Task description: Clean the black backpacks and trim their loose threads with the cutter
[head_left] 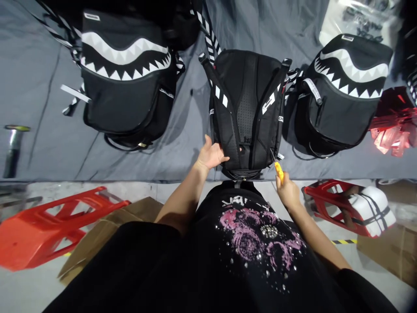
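A black backpack (246, 100) lies with its back panel and shoulder straps facing up, its top handle towards me at the table's front edge. My left hand (211, 154) is at its lower left side, thumb and fingers apart. Some of those fingers pass under the left shoulder strap (230, 130), and a fingertip shows beyond it. In my right hand (288, 191), closed, is a yellow-handled tool (279, 171) with a thin metal tip. That tip points at the lower right strap, close to a small white tag (280, 156); whether it touches is unclear.
Black backpacks with shark-teeth prints lie left (124, 87) and right (345, 95) on the grey cloth (195, 130). A hammer-like tool (13, 150) is at far left, red plastic pieces (395, 130) at far right. Red stools (29, 234) and cardboard (117, 230) stand below the table.
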{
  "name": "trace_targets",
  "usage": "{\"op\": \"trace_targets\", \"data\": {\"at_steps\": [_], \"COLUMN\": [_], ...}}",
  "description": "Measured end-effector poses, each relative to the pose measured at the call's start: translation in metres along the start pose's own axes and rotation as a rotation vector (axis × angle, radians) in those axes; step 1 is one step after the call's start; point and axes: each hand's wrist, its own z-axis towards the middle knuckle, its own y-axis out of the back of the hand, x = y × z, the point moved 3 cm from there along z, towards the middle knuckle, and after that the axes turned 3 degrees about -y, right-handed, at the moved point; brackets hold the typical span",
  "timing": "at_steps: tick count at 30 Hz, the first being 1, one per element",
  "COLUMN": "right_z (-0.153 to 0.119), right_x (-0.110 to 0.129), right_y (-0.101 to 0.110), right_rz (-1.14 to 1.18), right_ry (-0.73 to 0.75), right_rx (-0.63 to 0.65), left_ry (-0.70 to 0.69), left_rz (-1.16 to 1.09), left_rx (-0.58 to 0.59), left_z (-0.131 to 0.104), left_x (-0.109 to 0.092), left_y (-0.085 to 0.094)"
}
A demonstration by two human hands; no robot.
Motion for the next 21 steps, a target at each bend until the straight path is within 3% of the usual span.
{"op": "trace_targets", "data": {"at_steps": [5,10,16,21], "right_z": [-0.011,-0.016,-0.02,-0.012], "right_x": [-0.004,-0.004,-0.001,0.008], "right_y": [-0.003,-0.008,-0.01,-0.008], "right_rz": [0.058,0.077,0.144,0.081], "right_ry": [0.001,-0.013,-0.008,-0.052], "right_rx": [-0.008,-0.017,0.005,-0.038], "left_ry": [0.025,-0.014,-0.023,0.051], "left_rz": [0.08,0.188,0.122,0.051], "left_rx": [0.053,-0.015,0.026,0.086], "left_z": [0.002,0.003,0.008,0.007], "left_x": [0.003,0.005,0.005,0.0], "left_y": [0.005,0.008,0.013,0.009]}}
